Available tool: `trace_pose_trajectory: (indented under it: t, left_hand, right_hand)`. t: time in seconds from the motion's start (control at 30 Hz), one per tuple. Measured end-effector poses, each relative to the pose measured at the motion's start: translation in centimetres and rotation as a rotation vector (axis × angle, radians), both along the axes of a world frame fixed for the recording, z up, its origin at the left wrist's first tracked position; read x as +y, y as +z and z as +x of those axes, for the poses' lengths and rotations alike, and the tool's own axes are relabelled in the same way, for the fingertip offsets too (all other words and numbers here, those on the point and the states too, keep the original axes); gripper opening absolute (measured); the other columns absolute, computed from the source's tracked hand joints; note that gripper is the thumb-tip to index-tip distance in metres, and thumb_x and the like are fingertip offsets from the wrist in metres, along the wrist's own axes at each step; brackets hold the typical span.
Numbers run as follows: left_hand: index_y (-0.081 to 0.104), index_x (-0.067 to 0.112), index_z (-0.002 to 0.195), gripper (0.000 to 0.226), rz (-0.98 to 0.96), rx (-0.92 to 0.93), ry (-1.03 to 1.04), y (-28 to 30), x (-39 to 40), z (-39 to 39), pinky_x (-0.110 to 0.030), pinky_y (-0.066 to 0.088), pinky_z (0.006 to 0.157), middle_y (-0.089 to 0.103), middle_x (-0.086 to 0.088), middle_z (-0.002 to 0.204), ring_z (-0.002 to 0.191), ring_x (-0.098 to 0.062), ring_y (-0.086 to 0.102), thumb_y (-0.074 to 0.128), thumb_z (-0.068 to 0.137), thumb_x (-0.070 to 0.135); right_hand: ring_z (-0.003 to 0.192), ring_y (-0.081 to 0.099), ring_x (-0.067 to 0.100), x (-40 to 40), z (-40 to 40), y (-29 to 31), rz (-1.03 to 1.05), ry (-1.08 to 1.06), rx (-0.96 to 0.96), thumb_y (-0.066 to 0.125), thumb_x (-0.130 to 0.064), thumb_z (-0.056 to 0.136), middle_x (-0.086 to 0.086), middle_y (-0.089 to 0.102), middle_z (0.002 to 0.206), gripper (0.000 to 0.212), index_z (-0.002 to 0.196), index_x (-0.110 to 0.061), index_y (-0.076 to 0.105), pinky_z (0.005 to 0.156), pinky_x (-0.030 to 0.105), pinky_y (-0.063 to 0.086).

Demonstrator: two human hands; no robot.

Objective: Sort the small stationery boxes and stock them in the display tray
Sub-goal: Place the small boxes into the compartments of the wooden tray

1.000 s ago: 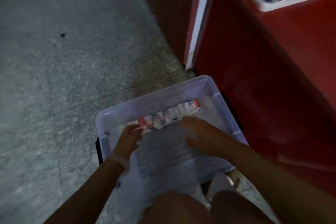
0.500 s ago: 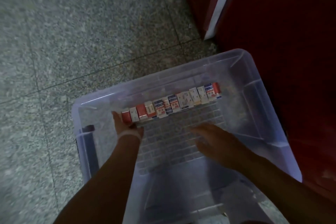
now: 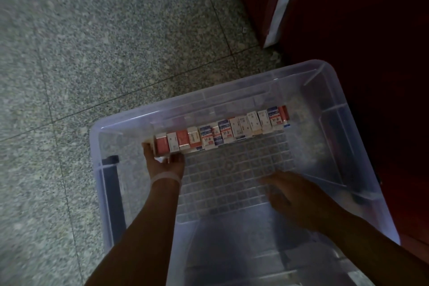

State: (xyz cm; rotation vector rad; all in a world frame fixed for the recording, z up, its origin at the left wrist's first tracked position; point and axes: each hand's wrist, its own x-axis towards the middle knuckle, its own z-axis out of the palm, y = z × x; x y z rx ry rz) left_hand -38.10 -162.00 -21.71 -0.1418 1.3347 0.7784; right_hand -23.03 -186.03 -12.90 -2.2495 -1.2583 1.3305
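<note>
A clear plastic tray (image 3: 362, 123) stands on the floor. Along its far wall runs a row of several small stationery boxes (image 3: 222, 132), red, white and blue, standing upright side by side. My left hand (image 3: 162, 160) is inside the tray at the row's left end, fingers and thumb curled around the end boxes (image 3: 162, 144). My right hand (image 3: 287, 190) hovers flat over the ribbed tray bottom on the right, fingers relaxed, holding nothing, apart from the row.
Grey speckled floor tiles (image 3: 92, 53) spread to the left and beyond the tray. A dark red cabinet (image 3: 359, 30) with a white edge strip (image 3: 278, 7) stands close against the tray's right side. A dark latch (image 3: 111, 181) sits on the tray's left wall.
The view has tilted down and closer onto the tray. My right hand has drawn back from the row toward me. My left hand stays at the row's left end.
</note>
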Motion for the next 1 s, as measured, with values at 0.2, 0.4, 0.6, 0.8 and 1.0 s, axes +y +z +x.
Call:
trace_pose_trajectory:
  t: [0.2,0.4,0.6,0.8,1.0]
  left_hand:
    - [0.063,0.022,0.086,0.033,0.066,0.152,-0.249,0.4,-0.2,1.5,-0.028,0.045,0.087,0.071,0.005,0.063,0.079,-0.013,0.061,0.050,0.090,0.052]
    - [0.063,0.018,0.098,0.034,0.134,0.116,-0.184,0.2,-0.2,2.1,-0.037,0.048,0.095,0.073,-0.001,0.071,0.085,-0.018,0.064,0.055,0.089,0.049]
    - [0.063,0.022,0.102,0.041,0.058,0.185,-0.226,0.1,1.0,2.6,-0.035,0.047,0.098,0.065,0.000,0.103,0.092,-0.017,0.062,0.058,0.083,0.058]
    - [0.063,0.021,0.097,0.039,0.089,0.204,-0.308,0.3,1.0,3.4,-0.038,0.042,0.094,0.070,0.001,0.078,0.091,-0.019,0.058,0.051,0.088,0.057]
    - [0.062,0.022,0.090,0.034,0.063,0.247,-0.326,0.2,1.4,3.2,-0.034,0.041,0.100,0.062,0.000,0.093,0.097,-0.017,0.055,0.054,0.086,0.055]
  right_hand:
    - [0.119,0.047,0.005,-0.2,-0.2,-0.5,0.041,-0.051,0.042,0.044,-0.037,0.094,-0.011,0.051,0.131,0.040,0.133,-0.031,0.046,0.099,0.019,0.035]
    - [0.122,0.044,0.003,-0.5,-0.5,-1.1,0.038,-0.040,0.054,0.044,-0.041,0.092,-0.016,0.047,0.131,0.043,0.134,-0.032,0.044,0.100,0.016,0.033]
    - [0.116,0.041,-0.006,-0.8,-1.2,-1.8,0.042,-0.036,0.086,0.031,-0.053,0.082,-0.018,0.044,0.135,0.058,0.135,-0.032,0.043,0.092,0.006,0.027]
    - [0.108,0.042,-0.008,-0.4,-1.5,-1.7,0.078,-0.097,0.101,0.042,-0.047,0.092,-0.022,0.042,0.127,0.045,0.134,-0.031,0.044,0.079,-0.007,0.024]
    - [0.118,0.044,-0.001,-0.1,-1.7,-1.8,0.145,-0.109,0.063,0.039,-0.049,0.085,-0.019,0.046,0.128,0.053,0.133,-0.030,0.046,0.091,0.004,0.028]
